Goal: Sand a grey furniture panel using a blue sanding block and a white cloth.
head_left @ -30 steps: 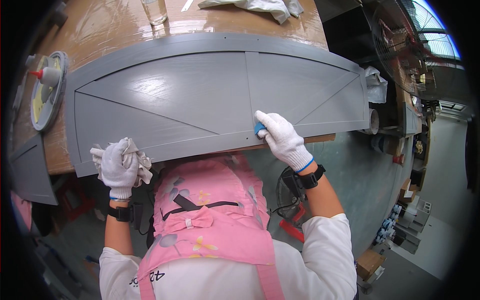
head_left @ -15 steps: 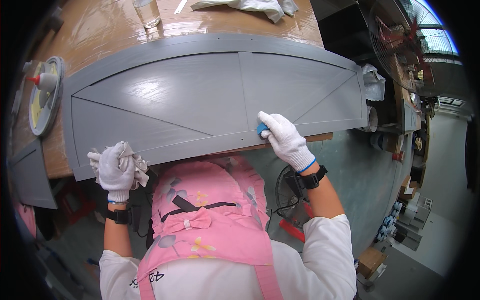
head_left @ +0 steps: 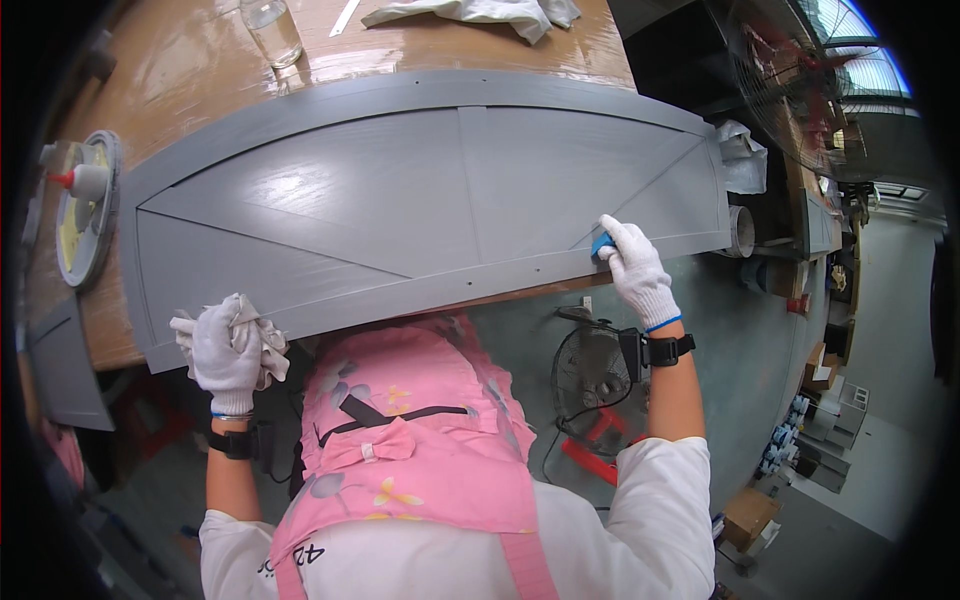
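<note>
A long grey panel (head_left: 400, 190) with raised framing and diagonal grooves lies across the table in front of me. At its near left corner, my left hand (head_left: 226, 350), in a white knit glove, is closed on a crumpled whitish rag (head_left: 272, 352). My right hand (head_left: 640, 268), gloved the same way, pinches a small blue block (head_left: 601, 244) against the panel's near rail, right of the middle. The fingers partly hide the block, so its exact kind is unclear.
A glass of clear liquid (head_left: 272, 35) and a pale cloth (head_left: 480, 14) sit beyond the panel. On the left, a round tray (head_left: 112, 215) holds a red-tipped white bottle (head_left: 88, 182). A floor fan (head_left: 592, 370) stands below the right arm; another fan (head_left: 800, 80) is at far right.
My right hand has slid rightward along the near rail with the blue block. My left hand stays on the rag near the corner. The view has shifted slightly.
</note>
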A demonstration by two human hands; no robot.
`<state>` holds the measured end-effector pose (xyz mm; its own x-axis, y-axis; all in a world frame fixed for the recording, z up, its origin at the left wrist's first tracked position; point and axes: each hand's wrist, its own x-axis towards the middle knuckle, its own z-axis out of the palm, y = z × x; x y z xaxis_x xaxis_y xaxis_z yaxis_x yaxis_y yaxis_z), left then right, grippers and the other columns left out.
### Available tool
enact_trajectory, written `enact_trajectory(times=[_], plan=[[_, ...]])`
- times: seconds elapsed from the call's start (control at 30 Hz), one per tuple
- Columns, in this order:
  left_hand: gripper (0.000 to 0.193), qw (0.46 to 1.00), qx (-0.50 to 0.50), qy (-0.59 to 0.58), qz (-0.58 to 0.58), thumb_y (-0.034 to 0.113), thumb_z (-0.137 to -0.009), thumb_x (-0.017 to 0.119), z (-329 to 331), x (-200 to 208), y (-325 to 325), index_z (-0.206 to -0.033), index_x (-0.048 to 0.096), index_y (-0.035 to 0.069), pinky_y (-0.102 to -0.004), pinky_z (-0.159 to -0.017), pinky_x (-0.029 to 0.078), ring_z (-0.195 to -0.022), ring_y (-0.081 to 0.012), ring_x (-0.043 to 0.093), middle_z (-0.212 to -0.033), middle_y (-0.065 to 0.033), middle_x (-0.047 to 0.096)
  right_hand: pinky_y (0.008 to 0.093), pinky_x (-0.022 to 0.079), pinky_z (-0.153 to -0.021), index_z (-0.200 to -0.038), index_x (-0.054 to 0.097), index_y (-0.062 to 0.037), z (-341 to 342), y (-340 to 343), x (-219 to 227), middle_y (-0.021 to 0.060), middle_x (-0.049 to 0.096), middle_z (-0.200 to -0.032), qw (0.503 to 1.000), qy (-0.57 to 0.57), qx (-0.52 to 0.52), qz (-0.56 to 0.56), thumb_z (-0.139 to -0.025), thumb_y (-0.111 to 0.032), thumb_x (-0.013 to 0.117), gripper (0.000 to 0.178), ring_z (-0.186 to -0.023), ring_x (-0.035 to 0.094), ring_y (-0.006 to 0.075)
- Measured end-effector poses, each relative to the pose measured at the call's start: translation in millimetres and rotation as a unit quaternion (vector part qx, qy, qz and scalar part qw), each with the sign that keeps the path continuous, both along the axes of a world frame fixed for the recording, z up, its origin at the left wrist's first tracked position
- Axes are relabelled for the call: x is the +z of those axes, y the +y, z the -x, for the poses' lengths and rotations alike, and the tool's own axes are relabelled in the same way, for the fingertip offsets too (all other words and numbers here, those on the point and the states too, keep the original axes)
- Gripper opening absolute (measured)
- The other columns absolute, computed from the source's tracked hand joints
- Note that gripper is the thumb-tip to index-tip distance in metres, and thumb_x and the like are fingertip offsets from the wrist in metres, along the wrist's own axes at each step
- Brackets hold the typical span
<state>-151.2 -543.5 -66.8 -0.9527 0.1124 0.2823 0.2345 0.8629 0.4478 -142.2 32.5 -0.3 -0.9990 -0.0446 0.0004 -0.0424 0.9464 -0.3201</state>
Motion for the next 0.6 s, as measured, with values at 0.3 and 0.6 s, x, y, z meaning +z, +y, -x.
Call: enact_trajectory(times=[0.3,0.6], plan=[[0.037,0.96,-0.274,-0.048,0.018,0.016,-0.073,0.077,39,53,157,-0.108,0.066,0.014,-0.0369,-0.082,0.055,-0.097,-0.0266,0.065,-0.109,-0.0058,0.067,0.0349,0.055,-0.094,-0.143,0.042,0.0033,-3,72,-68,0.0127,0.053,-0.128,0.631,0.086,-0.256,0.727,-0.105,-0.014,0.046,0.042,-0.11,0.057,0.0217],[0.026,0.887,-0.433,-0.031,0.157,0.026,-0.08,0.066,51,37,249,-0.103,0.061,0.014,-0.0392,-0.075,0.051,-0.09,-0.0251,0.061,-0.096,-0.0045,0.059,0.0376,0.055,-0.089,-0.138,0.044,0.0051,-2,58,-63,0.0142,0.053,-0.119,0.574,0.125,-0.253,0.769,-0.104,-0.01,0.045,0.038,-0.101,0.058,0.0242]])
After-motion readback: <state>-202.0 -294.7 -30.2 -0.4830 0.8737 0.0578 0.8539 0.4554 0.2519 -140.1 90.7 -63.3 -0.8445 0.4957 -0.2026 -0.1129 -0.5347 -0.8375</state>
